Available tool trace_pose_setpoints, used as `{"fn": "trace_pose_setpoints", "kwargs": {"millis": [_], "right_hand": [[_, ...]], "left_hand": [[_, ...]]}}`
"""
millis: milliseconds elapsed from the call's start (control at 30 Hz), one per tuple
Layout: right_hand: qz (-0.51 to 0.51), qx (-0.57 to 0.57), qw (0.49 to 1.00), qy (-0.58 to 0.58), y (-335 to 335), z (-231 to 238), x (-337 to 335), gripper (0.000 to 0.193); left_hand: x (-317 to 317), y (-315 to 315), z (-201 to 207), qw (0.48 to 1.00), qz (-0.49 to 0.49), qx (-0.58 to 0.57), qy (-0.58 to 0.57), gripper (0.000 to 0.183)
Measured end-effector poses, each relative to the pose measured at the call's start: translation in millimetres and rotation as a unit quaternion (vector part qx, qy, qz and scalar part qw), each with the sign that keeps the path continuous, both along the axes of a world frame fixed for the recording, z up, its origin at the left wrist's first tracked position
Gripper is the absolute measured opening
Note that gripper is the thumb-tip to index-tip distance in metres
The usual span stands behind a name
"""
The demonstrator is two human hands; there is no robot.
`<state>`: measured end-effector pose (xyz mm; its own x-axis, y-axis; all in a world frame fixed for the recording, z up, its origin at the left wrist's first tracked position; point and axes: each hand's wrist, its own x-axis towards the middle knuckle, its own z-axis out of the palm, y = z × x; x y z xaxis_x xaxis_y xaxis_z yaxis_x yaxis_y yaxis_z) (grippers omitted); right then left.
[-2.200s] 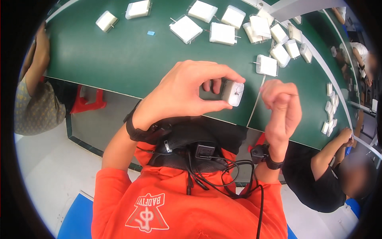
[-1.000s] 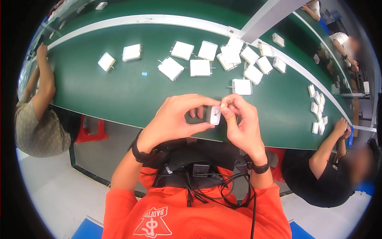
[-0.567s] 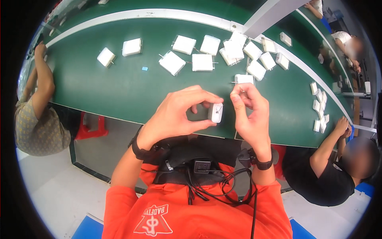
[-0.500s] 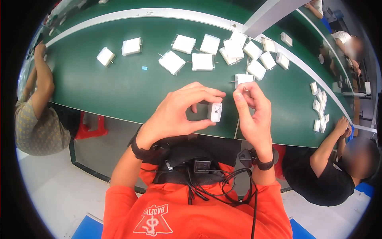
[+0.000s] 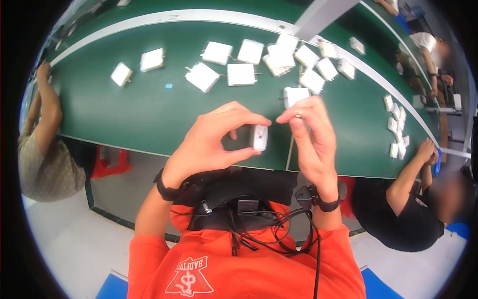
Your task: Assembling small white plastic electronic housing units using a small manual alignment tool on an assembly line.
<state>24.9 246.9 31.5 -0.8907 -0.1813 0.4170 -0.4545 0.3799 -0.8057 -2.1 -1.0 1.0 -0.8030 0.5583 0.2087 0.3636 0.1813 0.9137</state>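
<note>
My left hand (image 5: pixel 211 134) grips a small white rectangular box (image 5: pixel 260 138) between thumb and fingers, just above the green table. The box's narrow end faces up, with a dark spot on it. A short gap to the right, my right hand (image 5: pixel 316 137) is closed in a pinch. Between its thumb and index finger shows a tiny shiny metal piece (image 5: pixel 298 115), too small to name. Just beyond the right fingers lies another white box (image 5: pixel 294 94) with a thin metal pin sticking out of its left side.
Several white boxes (image 5: pixel 241 74) with pins lie scattered across the green table (image 5: pixel 124 109), some piled near a white post (image 5: pixel 318 20). A blue scrap (image 5: pixel 169 86) lies at left. More boxes (image 5: pixel 393 124) lie beside a person at right. Another person sits at left.
The whole scene has shifted slightly left in view. My right index finger has straightened toward the left hand, and the metal piece shows more plainly. The left hand keeps its hold on the box.
</note>
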Motion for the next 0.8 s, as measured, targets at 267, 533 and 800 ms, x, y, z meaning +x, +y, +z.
{"fn": "trace_pose_setpoints", "kwargs": {"millis": [267,533,800], "right_hand": [[-0.004,-0.065,0.997,-0.029,-2.3,-2.5,7.3,0.011],[0.003,-0.026,0.999,-0.025,-4.6,-4.0,6.6,0.008],[0.013,-0.016,1.000,-0.014,-6.5,-5.7,6.5,0.008]], "left_hand": [[1.7,-3.2,-3.9,1.000,0.013,0.003,-0.005,0.052],[1.0,-3.8,-3.1,1.000,0.006,0.005,0.003,0.051],[0.8,-2.8,-3.5,1.000,0.005,0.021,0.012,0.051]]}}
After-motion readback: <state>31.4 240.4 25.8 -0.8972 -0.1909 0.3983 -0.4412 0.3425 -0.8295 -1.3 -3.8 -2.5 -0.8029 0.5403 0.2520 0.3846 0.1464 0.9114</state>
